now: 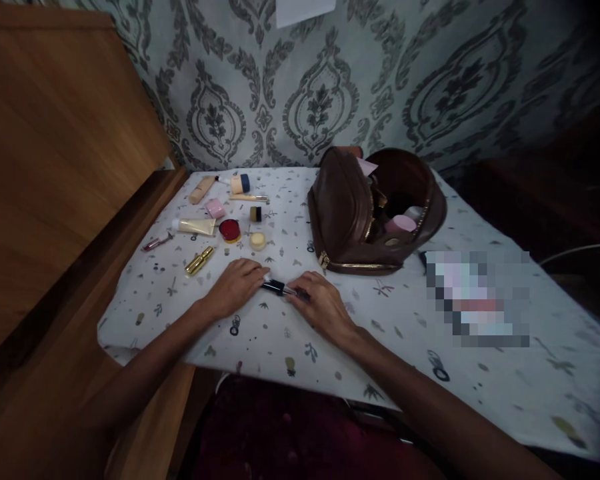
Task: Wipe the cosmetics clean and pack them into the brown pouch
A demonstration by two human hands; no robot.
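Note:
My left hand (237, 287) and my right hand (323, 303) meet low over the cloth. Between them lies a slim black cosmetic stick (273, 287) with a silver section. My left fingers close on its whitish far end; my right fingers pinch the silver end, and a dark part shows beneath them. Its exact kind I cannot make out. Just beyond my left hand are a gold lipstick tube (199, 261), a small cream-coloured jar (257, 241) and a red round pot (229, 231). Behind my right hand stands an open brown makeup bag (343, 207) with pink items inside.
A cream squeeze tube (197, 227), a pink item (215, 209), a beige tube (202, 190), a blue-capped jar (240, 183) and other cosmetics lie at the back left. A blurred-out object (473, 297) rests on the right. A wooden panel (65, 100) borders the left side.

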